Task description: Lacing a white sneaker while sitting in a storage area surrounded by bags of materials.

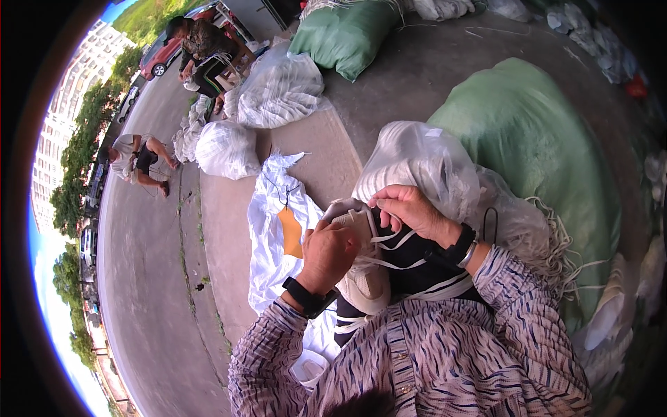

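Observation:
A beige-white shoe (365, 288) rests in my lap, over black cloth (410, 257). My left hand (328, 254) is closed around the shoe's upper, its fingers curled in by the tongue. On the shoe's other side my right hand (411, 213) is pinched at the edge of the opening, on what looks like a thin white shoelace (376, 226); the fingertips hide part of it. White laces (392, 264) trail across the black cloth beside the shoe.
White sheeting (267, 257) with an orange piece (290, 233) lies at my left. Clear bags of white goods (417, 163) and a big green sack (535, 132) stand close on the right; laces (559, 250) hang there. Two people (208, 52) sit farther off, among more bags (227, 149).

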`<act>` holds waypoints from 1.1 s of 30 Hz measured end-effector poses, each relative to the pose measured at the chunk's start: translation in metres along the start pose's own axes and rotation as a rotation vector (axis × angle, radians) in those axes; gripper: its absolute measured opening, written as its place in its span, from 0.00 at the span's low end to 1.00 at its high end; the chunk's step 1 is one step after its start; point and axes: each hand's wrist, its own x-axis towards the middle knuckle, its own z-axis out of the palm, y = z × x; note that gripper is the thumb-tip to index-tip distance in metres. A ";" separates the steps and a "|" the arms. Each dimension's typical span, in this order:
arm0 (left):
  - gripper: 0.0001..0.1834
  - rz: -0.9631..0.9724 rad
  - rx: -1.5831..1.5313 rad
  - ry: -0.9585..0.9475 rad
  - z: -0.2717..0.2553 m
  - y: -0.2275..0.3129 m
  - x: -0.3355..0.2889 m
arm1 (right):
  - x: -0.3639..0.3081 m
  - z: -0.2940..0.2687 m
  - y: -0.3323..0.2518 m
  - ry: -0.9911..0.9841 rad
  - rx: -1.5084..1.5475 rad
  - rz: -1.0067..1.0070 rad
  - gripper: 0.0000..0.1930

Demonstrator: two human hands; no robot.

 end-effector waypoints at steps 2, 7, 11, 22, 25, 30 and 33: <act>0.04 -0.023 -0.015 0.078 0.006 0.004 -0.007 | -0.002 0.001 -0.002 -0.026 -0.031 -0.048 0.09; 0.11 -0.078 -0.055 0.247 0.020 0.020 -0.013 | -0.017 0.013 -0.005 -0.087 -0.311 -0.073 0.09; 0.07 0.119 0.132 0.153 0.018 0.024 -0.008 | -0.035 0.023 -0.007 -0.077 -0.154 -0.073 0.09; 0.11 0.337 0.741 0.028 0.030 0.027 0.016 | -0.054 0.002 -0.005 0.069 -0.053 -0.043 0.04; 0.10 0.186 0.179 0.079 0.020 0.013 0.020 | -0.048 -0.008 0.000 0.155 0.006 -0.046 0.04; 0.05 0.326 0.242 -0.001 0.017 0.005 0.017 | -0.040 -0.009 0.005 0.125 0.014 -0.076 0.04; 0.07 0.310 0.318 -0.077 0.017 0.009 0.019 | -0.039 -0.007 0.003 0.093 -0.025 -0.059 0.05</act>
